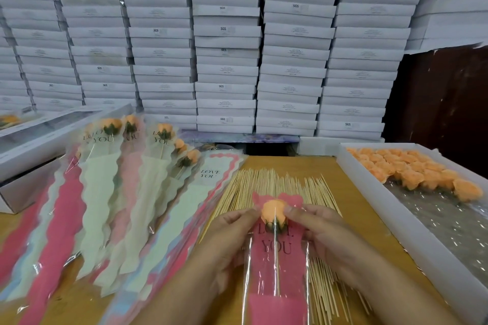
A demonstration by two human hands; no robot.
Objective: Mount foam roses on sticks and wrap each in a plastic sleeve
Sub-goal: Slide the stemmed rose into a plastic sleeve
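An orange foam rose (272, 211) on a thin stick (276, 258) sits inside a pink plastic sleeve (274, 272) printed "LOVE YOU". My left hand (229, 235) grips the sleeve's left edge beside the rose. My right hand (319, 229) pinches the sleeve at the rose's right side. A spread of bamboo sticks (277, 182) lies on the table under the sleeve. A white tray (369, 182) at right holds several loose orange roses (414, 169).
Several wrapped roses (113, 155) lie fanned out at left, next to a pile of unfilled sleeves (200, 192). A long white box (31, 140) sits at far left. Stacked white boxes (224, 47) form a wall behind the wooden table (364, 229).
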